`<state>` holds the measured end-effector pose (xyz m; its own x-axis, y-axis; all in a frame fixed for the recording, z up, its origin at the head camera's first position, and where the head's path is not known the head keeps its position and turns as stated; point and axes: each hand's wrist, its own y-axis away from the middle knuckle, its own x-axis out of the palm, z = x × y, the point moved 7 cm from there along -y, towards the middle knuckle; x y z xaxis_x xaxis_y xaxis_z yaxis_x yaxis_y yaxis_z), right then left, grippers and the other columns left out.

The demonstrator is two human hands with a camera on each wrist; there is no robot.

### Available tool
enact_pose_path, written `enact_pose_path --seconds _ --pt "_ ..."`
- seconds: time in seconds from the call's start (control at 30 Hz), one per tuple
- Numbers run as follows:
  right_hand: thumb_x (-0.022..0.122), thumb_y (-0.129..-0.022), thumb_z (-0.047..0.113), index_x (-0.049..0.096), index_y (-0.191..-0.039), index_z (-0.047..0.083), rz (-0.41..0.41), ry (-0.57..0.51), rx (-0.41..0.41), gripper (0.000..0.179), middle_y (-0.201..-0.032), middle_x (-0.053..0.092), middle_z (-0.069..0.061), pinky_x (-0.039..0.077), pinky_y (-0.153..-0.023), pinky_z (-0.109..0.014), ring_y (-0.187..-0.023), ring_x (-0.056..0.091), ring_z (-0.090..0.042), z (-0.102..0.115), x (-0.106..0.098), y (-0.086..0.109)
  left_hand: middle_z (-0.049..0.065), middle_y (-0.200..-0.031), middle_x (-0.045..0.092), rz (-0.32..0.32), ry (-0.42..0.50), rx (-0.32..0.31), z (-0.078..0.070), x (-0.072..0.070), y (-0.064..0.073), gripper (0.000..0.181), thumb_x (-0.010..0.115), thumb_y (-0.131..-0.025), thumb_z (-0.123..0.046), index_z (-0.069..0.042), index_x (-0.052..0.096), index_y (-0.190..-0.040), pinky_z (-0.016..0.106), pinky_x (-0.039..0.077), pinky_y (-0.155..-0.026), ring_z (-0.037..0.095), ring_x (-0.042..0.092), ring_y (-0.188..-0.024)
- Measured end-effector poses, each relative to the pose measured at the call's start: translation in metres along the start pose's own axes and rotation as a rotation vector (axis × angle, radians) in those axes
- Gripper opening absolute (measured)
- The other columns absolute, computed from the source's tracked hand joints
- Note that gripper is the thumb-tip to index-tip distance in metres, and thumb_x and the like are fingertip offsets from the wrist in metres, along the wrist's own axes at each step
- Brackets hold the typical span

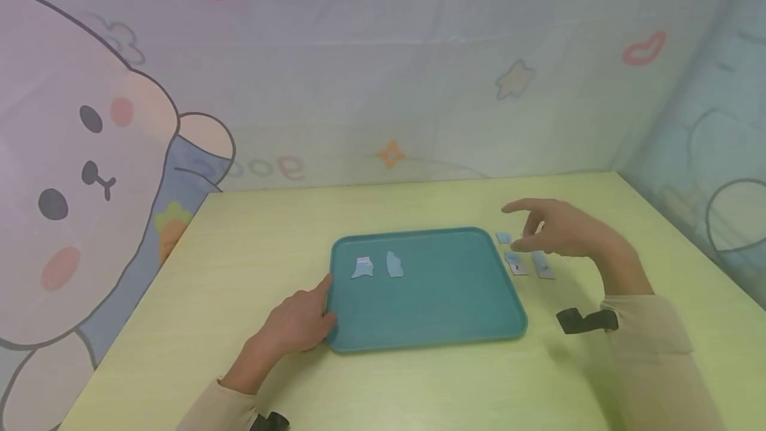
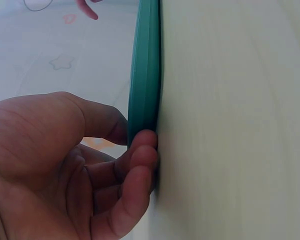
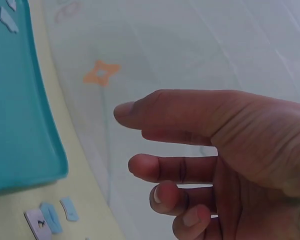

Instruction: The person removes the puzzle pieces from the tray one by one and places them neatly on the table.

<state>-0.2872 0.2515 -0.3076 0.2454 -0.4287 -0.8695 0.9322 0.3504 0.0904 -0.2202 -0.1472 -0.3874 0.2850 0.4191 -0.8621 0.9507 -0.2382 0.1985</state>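
A teal tray (image 1: pixel 431 311) lies on the table with two small torn-looking pale blue pieces in it, one with a whitish part (image 1: pixel 362 267) and one narrow (image 1: pixel 394 265). My left hand (image 1: pixel 299 318) holds the tray's left edge, the thumb at the rim and curled fingers against the outer side in the left wrist view. Above several more small pieces beside the tray's right edge, among them a blue and white piece (image 1: pixel 516 264) and a longer one (image 1: pixel 542 265), hovers my right hand (image 1: pixel 559 228). Its thumb and index finger are apart, with nothing between them.
The pale yellow table (image 1: pixel 269 218) extends around the tray. Behind it hangs a cloth backdrop (image 1: pixel 359 85) printed with a bear, hearts and stars. Another small blue piece (image 1: pixel 504 238) lies near the tray's back right corner.
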Motion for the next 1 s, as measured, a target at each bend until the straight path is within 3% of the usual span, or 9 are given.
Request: enact_pose_path --seconds 0.2,0.4,0.63,1.0 --pt "0.077 -0.093 0.033 0.056 -0.151 0.02 -0.013 0.032 -0.035 0.063 -0.099 0.072 0.0 0.053 -0.091 -0.047 -0.095 0.068 -0.018 0.019 0.006 -0.005 -0.001 -0.059 0.044 0.001 0.0 0.001 0.0 0.0 0.0 0.074 0.053 -0.097 -0.012 0.006 0.027 -0.164 0.028 0.029 -0.05 0.012 0.039 -0.051" --pt "0.078 -0.093 0.031 0.056 -0.151 0.02 0.006 0.035 -0.052 0.063 -0.095 0.071 0.002 0.053 -0.093 -0.048 -0.097 0.067 -0.018 0.03 0.012 -0.01 0.0 -0.059 0.044 -0.005 0.001 0.01 -0.001 -0.001 0.0 0.075 0.053 -0.096 -0.012 0.006 0.027 -0.164 0.028 0.029 -0.05 0.013 0.039 -0.051" --pt "0.078 -0.093 0.032 0.056 -0.151 0.018 0.022 0.019 -0.08 0.064 -0.097 0.071 0.0 0.054 -0.089 -0.045 -0.093 0.066 -0.018 0.041 0.02 -0.015 0.0 -0.06 0.045 -0.002 -0.005 -0.001 0.0 -0.001 0.0 0.075 0.053 -0.096 -0.013 0.006 0.027 -0.164 0.029 0.029 -0.05 0.014 0.04 -0.052" --pt "0.079 -0.093 0.027 0.059 -0.148 0.018 -0.022 0.007 -0.135 0.059 -0.088 0.068 0.004 0.052 -0.081 -0.037 -0.084 0.064 -0.015 0.062 0.023 -0.021 0.0 -0.06 0.044 -0.009 0.006 0.011 -0.001 -0.003 0.002 0.074 0.053 -0.097 -0.012 0.006 0.028 -0.164 0.028 0.03 -0.05 0.014 0.041 -0.052"
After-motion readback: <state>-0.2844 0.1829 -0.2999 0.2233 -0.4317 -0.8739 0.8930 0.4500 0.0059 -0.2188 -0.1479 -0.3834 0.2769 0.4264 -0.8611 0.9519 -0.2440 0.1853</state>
